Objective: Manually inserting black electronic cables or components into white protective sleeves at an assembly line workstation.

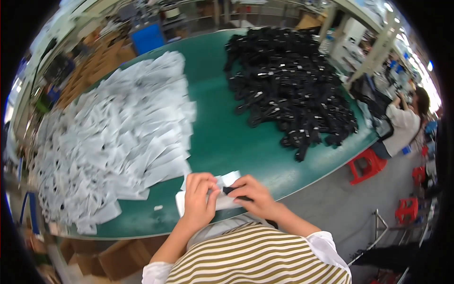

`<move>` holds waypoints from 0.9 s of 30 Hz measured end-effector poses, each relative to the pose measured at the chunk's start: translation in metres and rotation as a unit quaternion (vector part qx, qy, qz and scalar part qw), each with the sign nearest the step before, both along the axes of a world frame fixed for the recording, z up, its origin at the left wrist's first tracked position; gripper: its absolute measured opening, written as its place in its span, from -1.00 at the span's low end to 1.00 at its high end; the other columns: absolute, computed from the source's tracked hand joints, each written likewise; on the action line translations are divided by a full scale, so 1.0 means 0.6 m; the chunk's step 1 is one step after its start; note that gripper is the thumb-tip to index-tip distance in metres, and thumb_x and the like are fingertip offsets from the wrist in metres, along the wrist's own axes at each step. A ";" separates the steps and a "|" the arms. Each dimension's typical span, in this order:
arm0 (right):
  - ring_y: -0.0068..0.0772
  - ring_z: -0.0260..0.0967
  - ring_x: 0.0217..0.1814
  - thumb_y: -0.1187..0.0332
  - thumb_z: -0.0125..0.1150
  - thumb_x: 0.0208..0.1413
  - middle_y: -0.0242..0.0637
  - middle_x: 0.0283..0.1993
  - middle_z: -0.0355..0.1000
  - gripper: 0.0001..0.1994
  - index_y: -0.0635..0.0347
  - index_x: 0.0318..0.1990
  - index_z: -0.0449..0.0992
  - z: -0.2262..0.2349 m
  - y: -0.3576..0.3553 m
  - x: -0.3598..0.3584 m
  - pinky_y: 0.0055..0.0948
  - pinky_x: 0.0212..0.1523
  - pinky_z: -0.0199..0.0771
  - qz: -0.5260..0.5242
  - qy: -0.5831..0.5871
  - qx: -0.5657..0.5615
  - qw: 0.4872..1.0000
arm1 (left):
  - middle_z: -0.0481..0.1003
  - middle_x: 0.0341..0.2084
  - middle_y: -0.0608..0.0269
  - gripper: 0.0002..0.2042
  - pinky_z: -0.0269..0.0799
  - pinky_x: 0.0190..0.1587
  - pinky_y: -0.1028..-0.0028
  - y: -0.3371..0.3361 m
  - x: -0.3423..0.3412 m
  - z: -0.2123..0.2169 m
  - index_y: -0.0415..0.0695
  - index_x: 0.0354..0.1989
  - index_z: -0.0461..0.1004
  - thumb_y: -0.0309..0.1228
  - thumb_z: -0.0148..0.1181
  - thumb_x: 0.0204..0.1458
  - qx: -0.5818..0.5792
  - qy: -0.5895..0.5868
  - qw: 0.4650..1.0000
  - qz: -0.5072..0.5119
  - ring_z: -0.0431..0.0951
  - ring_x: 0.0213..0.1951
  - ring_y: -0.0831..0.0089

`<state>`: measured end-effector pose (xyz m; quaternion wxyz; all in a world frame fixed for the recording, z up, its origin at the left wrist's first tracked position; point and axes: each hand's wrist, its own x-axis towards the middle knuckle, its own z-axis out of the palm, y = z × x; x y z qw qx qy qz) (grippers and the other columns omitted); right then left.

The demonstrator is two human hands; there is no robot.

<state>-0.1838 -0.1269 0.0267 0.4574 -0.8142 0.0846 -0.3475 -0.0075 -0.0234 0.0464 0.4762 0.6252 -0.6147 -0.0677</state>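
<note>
At the near edge of the green table [210, 123], my left hand [200, 199] is closed, its fingers pinching the edge of a whitish plastic bag [181, 203]. My right hand [255, 195] grips a small black bundle [229, 190], perhaps a coiled cable, right beside the bag. Whether part of the bundle is inside the bag I cannot tell. Another pale flap [231, 178] sticks up behind my fingers. To the left spreads a large heap of whitish translucent bags [137, 118], some with dark spots. A heap of black bundles [293, 80] like those coils covers the far right of the table.
A small white scrap [158, 208] lies left of my left hand. Cardboard boxes [124, 259] stand under the near left edge. A blue bin [147, 39] is beyond the table. On the right, a seated person [402, 123] works near a red stool [367, 166].
</note>
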 end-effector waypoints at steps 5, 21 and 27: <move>-0.19 0.42 -0.19 0.59 0.34 -0.05 -0.13 -0.05 0.47 -0.74 0.18 -0.15 0.58 0.023 -0.038 -0.009 -0.31 -0.20 0.45 0.020 -0.027 -0.029 0.999 | 0.44 -0.23 0.08 -0.90 0.33 -0.07 0.28 -0.010 0.039 0.002 -0.19 -0.38 0.41 -0.62 0.20 -0.04 -0.034 0.032 0.998 0.050 0.40 -0.16 0.11; -0.35 0.38 -0.13 0.55 0.39 -0.06 -0.10 0.05 0.34 -0.56 0.16 0.05 0.53 0.005 0.002 0.060 -0.43 -0.21 0.44 -0.079 -0.060 -0.008 0.995 | 0.43 -0.12 0.20 -0.96 0.33 0.02 0.40 -0.009 0.031 -0.004 -0.19 -0.29 0.39 -0.51 0.07 0.21 -0.038 0.297 0.953 -0.054 0.43 -0.08 0.39; -0.48 0.36 -0.19 0.59 0.24 0.03 -0.17 0.01 0.35 -0.68 0.26 -0.01 0.54 0.031 -0.035 0.051 -0.48 -0.23 0.42 -0.080 0.006 -0.001 0.997 | 0.41 -0.20 0.12 -0.97 0.37 -0.05 0.42 0.000 0.121 0.013 -0.25 -0.23 0.34 -0.58 0.04 0.20 -0.110 0.241 0.955 0.134 0.46 -0.14 0.33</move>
